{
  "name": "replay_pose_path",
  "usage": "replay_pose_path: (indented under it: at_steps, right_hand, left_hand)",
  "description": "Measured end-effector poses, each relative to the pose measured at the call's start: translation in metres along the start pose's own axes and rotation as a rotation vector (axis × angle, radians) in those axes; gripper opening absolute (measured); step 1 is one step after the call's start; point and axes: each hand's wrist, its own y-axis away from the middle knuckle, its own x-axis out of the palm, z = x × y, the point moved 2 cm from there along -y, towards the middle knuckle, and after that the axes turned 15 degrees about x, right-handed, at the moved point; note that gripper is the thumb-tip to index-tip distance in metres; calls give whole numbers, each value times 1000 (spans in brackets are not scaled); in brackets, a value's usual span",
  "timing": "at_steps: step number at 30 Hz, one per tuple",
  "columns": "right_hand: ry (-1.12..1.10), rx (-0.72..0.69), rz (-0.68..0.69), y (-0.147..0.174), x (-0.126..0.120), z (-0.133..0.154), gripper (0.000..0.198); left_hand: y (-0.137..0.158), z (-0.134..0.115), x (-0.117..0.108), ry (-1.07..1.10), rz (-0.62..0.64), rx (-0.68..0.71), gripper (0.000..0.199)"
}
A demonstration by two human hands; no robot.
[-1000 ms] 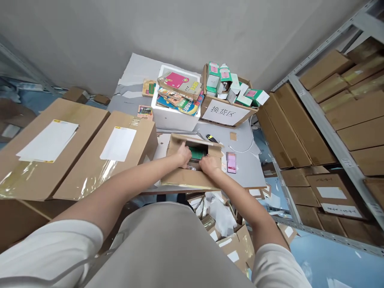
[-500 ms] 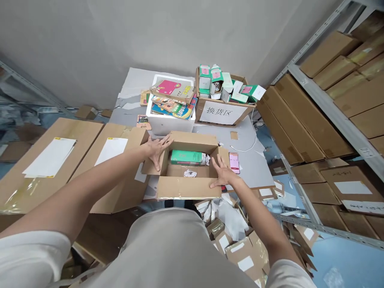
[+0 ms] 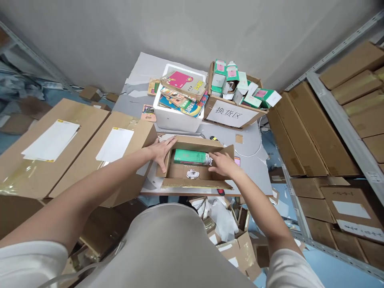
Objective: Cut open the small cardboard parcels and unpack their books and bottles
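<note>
An open cardboard box (image 3: 196, 183) sits at the table's near edge with its flaps spread. Inside, a green carton (image 3: 189, 156) lies along the far wall, and a crumpled paper wad (image 3: 192, 174) rests on the bottom. My left hand (image 3: 162, 153) lies with fingers spread over the box's left flap and rim. Reaching in from the right, my right hand (image 3: 222, 163) has its fingers and thumb apart, fingertips at more crumpled paper (image 3: 209, 159) by the carton's right end. Whether they touch that paper is hard to see.
Behind stand a white foam box (image 3: 177, 120) of books and a labelled carton (image 3: 207, 116) of green-and-white packages. Large sealed boxes (image 3: 99, 176) stand at left, a loaded shelf (image 3: 339, 132) at right. A phone (image 3: 237, 161) lies beside the box. Scrap cardboard (image 3: 240, 250) is heaped below.
My right hand has moved from the right flap into the box, towards the paper by the green carton. My left hand stays on the left flap. The camera view has shifted somewhat.
</note>
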Motion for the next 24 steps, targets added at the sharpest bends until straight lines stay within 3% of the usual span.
replay_pose_path:
  at_steps: [4,8,10,14,18,22,24]
  right_hand:
    - [250,-175,156,-56,-8,55,67]
    - [284,-422,51,-109,16,110,62]
    - [230,-471,38,-125,35,129,65]
    - [206,-391,6,-134,72,147,72]
    - [157,-278,-60,-129,90,150,53]
    - [168,-234,-82,-127,86,153,37]
    - [174,-252,-94,-124,77,148,39]
  left_hand:
    - [-1,-1,-1,43,-11,7,160]
    - [-1,-1,0,49,-19,6,158]
    - [0,0,0,52,-35,9,154]
    - [1,-1,-2,30,-75,3,150]
    - [2,-14,-12,-18,-87,-75,136]
    - [25,-57,-12,-120,-132,-237,96]
    - [46,-88,1,-147,-143,-161,77]
